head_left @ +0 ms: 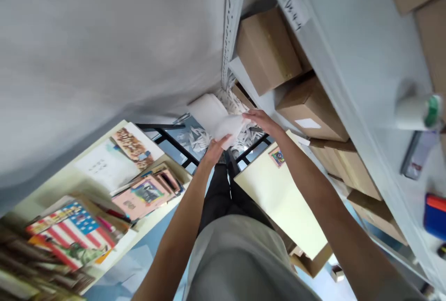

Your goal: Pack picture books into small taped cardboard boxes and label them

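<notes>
My left hand (216,148) grips the near edge of a white sheet (228,128), the thumb lying on top of it. At the sheet's right corner is my right hand (260,119), its fingers closed on the edge. Just beyond, a larger white sheet or pad (207,110) with a curved edge leans near the wall, partly overlapped by the held sheet. Shredded white paper (237,102) is heaped behind and below both hands. Whether the two white pieces are joined cannot be made out.
To the left, a pale table (149,219) bears books and a comic with a striped flag cover (75,236). Cardboard boxes (268,50) fill the metal shelf (334,68) on the right. A cream board (278,194) lies under my right arm; black metal bars (177,145) stand near my legs.
</notes>
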Available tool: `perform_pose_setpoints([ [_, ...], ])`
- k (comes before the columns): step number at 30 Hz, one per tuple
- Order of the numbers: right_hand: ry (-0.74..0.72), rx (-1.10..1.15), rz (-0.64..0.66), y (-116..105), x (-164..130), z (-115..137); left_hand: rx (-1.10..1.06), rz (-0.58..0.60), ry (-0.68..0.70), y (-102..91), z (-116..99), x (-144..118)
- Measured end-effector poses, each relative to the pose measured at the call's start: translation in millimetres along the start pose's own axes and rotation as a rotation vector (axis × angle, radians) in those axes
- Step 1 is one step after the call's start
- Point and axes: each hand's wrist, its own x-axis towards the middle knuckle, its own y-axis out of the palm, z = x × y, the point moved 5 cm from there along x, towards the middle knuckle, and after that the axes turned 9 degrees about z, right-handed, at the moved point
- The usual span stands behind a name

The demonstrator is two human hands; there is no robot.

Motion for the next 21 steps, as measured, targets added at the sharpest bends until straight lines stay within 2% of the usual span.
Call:
perform_pose_setpoints([
  [5,-0.225,-0.054,0.041,11.2,-80.4,64.3,-0.001,0.082,0.122,12.9,-60.6,-72.7],
  [10,-0.386,0.067,0.158,12.2,-172.3,99.7,0.169,0.045,0.274,20.8,-117.5,-148.1],
  [13,-0.461,0.132,0.142,3.2,-221.8,107.3,0.311,0.037,0.398,31.3,-143.6,-183.9],
  [16,-0.546,0.14,0.081,-11.7,-258.1,104.8,0.346,0.055,0.489,50.3,-157.9,-202.5],
  [21,-0.737,-0.031,0.044,-34.6,-278.7,84.0,0.145,0.057,0.572,97.1,-172.2,-208.5],
])
